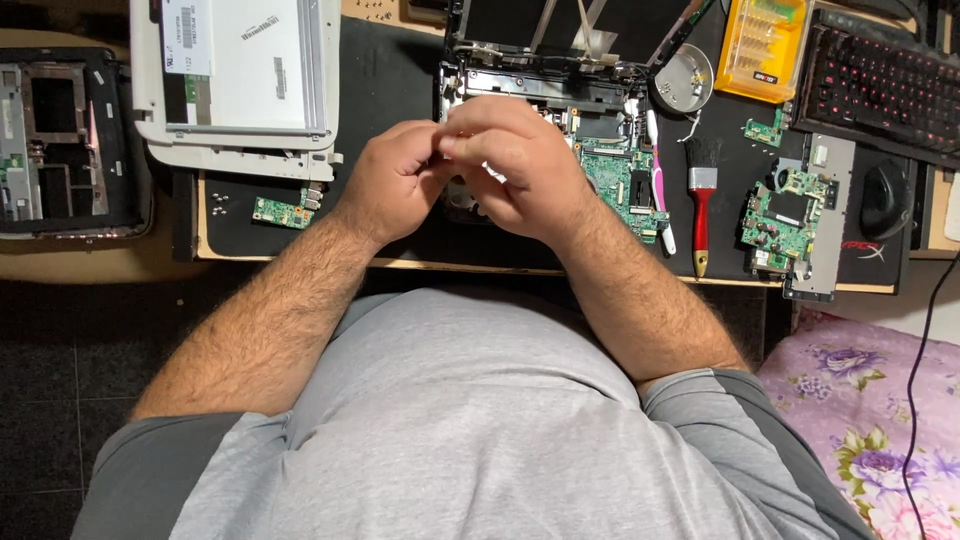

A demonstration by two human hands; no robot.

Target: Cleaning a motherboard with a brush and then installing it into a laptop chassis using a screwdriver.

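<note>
Right now our left hand (395, 180) and right hand (515, 165) meet, fingers curled and pinching something too small to see, above the green circuit board (615, 180) in the opened laptop (520, 60). We'd best keep it over the black mat (390, 70).

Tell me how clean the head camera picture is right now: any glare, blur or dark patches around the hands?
Head view: light is even and soft over the left hand and right hand, with no harsh shadows; the fingertips look slightly soft where they meet, so anything pinched there cannot be made out. The green circuit board is sharp. The round metal dish shows mild glare. The floor at lower left is dark.
</note>
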